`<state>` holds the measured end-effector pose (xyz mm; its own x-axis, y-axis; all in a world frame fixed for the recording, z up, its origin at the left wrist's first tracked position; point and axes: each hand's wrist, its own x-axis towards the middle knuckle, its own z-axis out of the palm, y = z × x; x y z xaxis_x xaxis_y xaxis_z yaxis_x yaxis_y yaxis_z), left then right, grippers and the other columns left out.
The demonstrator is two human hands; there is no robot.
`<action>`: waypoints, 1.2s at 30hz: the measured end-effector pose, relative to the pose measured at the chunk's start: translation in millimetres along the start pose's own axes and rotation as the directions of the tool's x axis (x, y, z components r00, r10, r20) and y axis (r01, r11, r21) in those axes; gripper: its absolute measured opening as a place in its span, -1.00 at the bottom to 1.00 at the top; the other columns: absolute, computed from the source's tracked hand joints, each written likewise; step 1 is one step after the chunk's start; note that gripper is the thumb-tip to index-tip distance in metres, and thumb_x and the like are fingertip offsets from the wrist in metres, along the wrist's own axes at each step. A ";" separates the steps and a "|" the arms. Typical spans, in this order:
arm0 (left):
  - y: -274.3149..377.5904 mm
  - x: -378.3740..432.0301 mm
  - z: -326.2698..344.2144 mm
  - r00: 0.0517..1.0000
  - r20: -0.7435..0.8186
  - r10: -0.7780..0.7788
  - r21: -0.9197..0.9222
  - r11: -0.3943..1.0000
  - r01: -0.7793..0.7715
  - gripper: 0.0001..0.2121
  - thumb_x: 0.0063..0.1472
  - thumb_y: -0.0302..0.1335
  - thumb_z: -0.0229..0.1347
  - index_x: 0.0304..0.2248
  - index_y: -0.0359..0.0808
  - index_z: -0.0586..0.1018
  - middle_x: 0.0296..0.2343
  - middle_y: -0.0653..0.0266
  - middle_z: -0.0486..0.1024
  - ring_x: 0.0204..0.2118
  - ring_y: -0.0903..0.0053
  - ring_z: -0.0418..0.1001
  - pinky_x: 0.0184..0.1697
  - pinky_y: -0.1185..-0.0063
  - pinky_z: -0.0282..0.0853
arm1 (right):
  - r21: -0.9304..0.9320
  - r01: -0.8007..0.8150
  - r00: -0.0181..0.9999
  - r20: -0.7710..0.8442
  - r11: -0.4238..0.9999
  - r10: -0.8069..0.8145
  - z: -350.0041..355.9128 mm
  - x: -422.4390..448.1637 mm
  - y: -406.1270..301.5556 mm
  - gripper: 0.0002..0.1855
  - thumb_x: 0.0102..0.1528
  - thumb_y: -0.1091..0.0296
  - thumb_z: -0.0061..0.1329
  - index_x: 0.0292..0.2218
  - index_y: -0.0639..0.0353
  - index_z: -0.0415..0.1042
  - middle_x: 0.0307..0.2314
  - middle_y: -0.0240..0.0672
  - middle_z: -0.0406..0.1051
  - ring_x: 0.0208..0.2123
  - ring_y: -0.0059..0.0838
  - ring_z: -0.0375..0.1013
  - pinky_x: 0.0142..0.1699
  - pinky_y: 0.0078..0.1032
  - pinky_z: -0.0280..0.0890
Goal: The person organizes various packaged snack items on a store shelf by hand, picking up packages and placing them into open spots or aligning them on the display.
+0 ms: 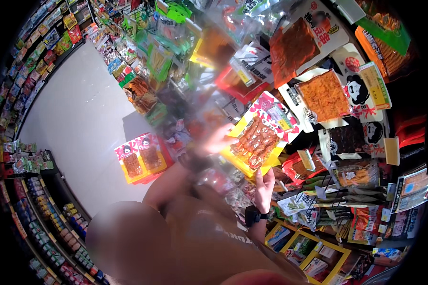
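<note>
Both my hands hold a flat snack packet (258, 142) with a yellow lower border and a pink-and-white patterned top. Reddish-brown food shows through its clear window, and a price label covers part of the top. The fingers of my left hand (217, 139), blurred by bright light, rest on its left edge. My right hand (265, 183) pinches the lower corner, thumb in front; its wrist wears a black watch (253, 216). Beyond my left forearm, similar yellow-and-pink packets (142, 156) stand over the floor; what supports them is hidden.
Hanging snack packets (324, 94) crowd the display on the right, with projecting price-tag holders (392, 151). A yellow-framed rack (315, 254) stands at the lower right. A pale floor aisle (75, 96) runs along the left, bordered by stocked shelves (46, 203). A blurred round shape covers the lower left.
</note>
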<state>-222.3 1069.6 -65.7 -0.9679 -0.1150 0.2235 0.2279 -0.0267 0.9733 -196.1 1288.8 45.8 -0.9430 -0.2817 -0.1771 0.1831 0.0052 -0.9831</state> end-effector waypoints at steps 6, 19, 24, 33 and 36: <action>41.4 -52.5 2.3 0.998 0.020 -0.063 -0.144 0.987 0.065 -0.79 0.15 -0.55 0.06 -0.20 -0.35 0.39 -0.35 0.37 0.42 -0.33 0.71 0.37 -0.28 0.69 0.30 | 0.149 -0.152 0.987 0.080 0.977 0.142 9.1 -29.0 3.1 -0.65 0.07 0.54 -0.05 -0.08 0.29 0.29 -0.22 -0.33 0.41 -0.21 -0.60 0.39 -0.06 -0.59 0.26; 37.1 -237.2 49.3 0.885 -0.122 -0.449 0.031 0.889 0.456 -0.69 0.17 -0.46 0.09 -0.12 -0.37 0.36 -0.27 0.36 0.46 -0.24 0.70 0.43 -0.18 0.68 0.35 | 0.030 -0.110 0.820 0.568 0.994 0.073 -45.0 -99.8 93.2 -0.65 0.04 0.52 0.01 -0.11 0.26 0.31 -0.29 -0.47 0.41 -0.27 -0.70 0.36 -0.15 -0.67 0.27; 45.3 -281.1 82.8 0.892 -0.174 -0.418 0.005 0.905 0.425 -0.56 0.15 -0.52 0.08 0.01 -0.39 0.26 -0.15 0.30 0.39 -0.12 0.62 0.36 -0.07 0.62 0.31 | 0.006 -0.281 0.815 0.530 0.960 0.235 -81.5 -144.6 131.8 -0.66 0.02 0.56 0.00 -0.13 0.26 0.32 -0.29 -0.42 0.42 -0.28 -0.65 0.38 -0.15 -0.65 0.28; 67.8 -315.1 146.6 0.907 -0.298 -0.297 0.152 0.924 0.352 -0.68 0.15 -0.50 0.05 -0.11 -0.39 0.32 -0.31 0.29 0.41 -0.27 0.59 0.38 -0.20 0.57 0.30 | 0.042 -0.256 0.851 0.484 0.966 0.205 -114.6 -193.4 157.6 -0.62 0.06 0.52 -0.04 -0.06 0.26 0.27 -0.26 -0.41 0.40 -0.24 -0.64 0.37 -0.13 -0.63 0.28; 74.2 -309.6 155.9 0.946 -0.220 -0.236 0.289 0.911 0.295 -0.80 0.15 -0.44 0.04 -0.27 -0.38 0.42 -0.49 0.27 0.42 -0.47 0.60 0.40 -0.40 0.55 0.34 | -0.023 -0.208 0.868 0.456 0.978 0.196 -129.9 -189.5 186.6 -0.65 0.06 0.52 -0.04 -0.08 0.25 0.31 -0.26 -0.41 0.41 -0.24 -0.64 0.38 -0.12 -0.63 0.28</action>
<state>77.8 1258.0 -54.6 -0.9465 -0.3212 -0.0301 -0.1084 0.2288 0.9674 -19.2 1467.9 -110.2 -0.6559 -0.6813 -0.3250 0.3692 0.0860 -0.9254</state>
